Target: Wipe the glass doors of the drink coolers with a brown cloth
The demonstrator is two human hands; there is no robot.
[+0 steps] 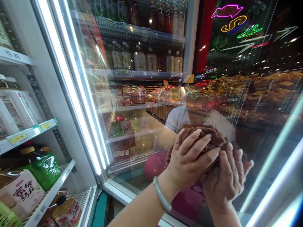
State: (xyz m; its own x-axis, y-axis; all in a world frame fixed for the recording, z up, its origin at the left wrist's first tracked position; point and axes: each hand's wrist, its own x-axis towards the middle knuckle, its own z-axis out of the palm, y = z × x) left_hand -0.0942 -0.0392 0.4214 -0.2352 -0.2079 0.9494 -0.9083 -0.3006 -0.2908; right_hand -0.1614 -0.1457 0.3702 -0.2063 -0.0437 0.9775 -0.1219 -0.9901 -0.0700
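Note:
A bunched brown cloth (214, 134) lies against the glass door (146, 126) of a lit drinks cooler. My left hand (189, 159), with a pale bangle on its wrist, has its fingers bent over the cloth and grips it. Close beside it on the right is my right hand (226, 178), fingers stretched up and a little apart by the cloth's lower right edge. Its thumb is hidden, and whether it touches the cloth cannot be made out.
Shelves on the left hold white bottles (16, 107), a green-labelled bottle (44, 167) and amber drinks (67, 211). The door's metal frame (123, 192) runs along the bottom. Bottles, store displays and a person's reflection show in the glass.

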